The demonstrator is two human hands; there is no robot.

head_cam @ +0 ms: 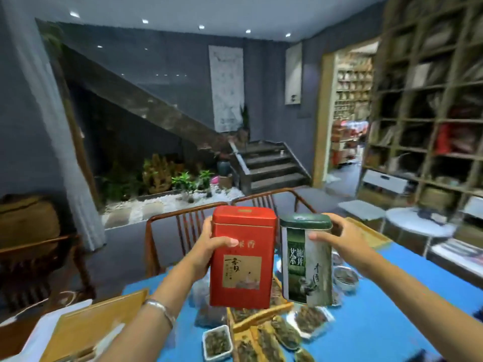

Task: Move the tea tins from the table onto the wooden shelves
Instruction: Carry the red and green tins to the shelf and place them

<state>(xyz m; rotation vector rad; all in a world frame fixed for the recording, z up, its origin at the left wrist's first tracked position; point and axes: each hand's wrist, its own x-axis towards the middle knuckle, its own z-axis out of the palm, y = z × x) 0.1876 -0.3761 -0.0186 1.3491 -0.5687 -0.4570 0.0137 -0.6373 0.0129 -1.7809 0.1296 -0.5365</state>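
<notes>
My left hand [209,246] grips a tall red tea tin [243,259] from its left side, thumb across the front. My right hand [342,239] grips a green and white tea tin [305,262] from its right side, thumb on the front. Both tins are held upright, side by side, raised above the blue table [379,322]. The wooden shelves [428,105] fill the right wall, their compartments packed with goods.
Dishes and trays of loose tea [264,333] lie on the table below the tins. A wooden tray [88,327] sits at the table's left. Wooden chairs [180,223] stand behind the table. A small white round table [418,223] stands near the shelves. Stairs [269,165] rise beyond.
</notes>
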